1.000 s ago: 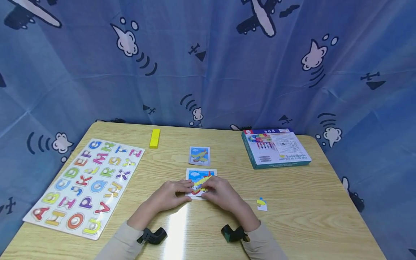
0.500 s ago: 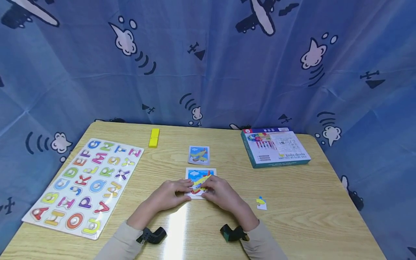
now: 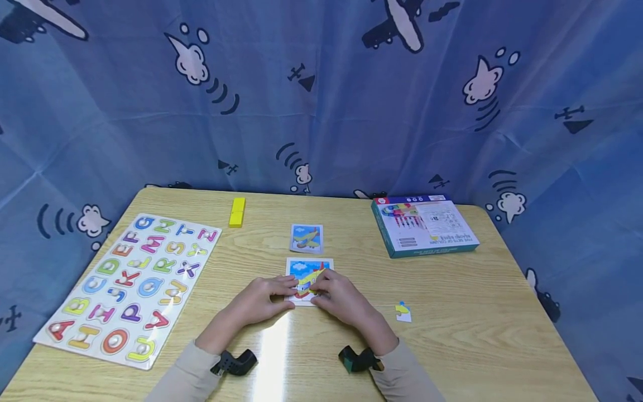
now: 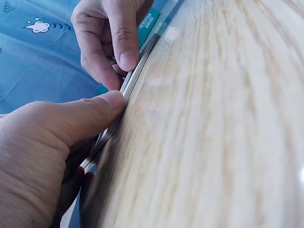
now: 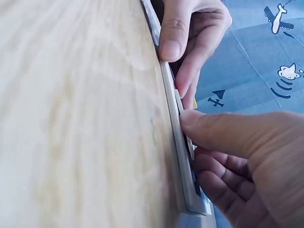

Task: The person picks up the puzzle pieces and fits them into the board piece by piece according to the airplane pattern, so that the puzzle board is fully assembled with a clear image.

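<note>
A small airplane jigsaw puzzle in a white-bordered tray lies flat before me in the head view. My left hand holds its near left side, the thumb against the near edge and the fingers over the top. My right hand pinches a puzzle piece at the lower right of the picture. In the right wrist view that piece sits slightly raised above the tray rim; the fingers hide much of it. Off to the right lies a loose yellow, blue and white piece.
Behind the puzzle lies a matching airplane picture card. An alphabet peg board fills the table's left side. Yellow blocks stand at the back left, a flat box at the back right. A blue curtain hangs behind the table.
The piece under my right fingers appears to sit a little lower and closer into the picture. Both hands stay at the puzzle; the whole view shifts slightly.
</note>
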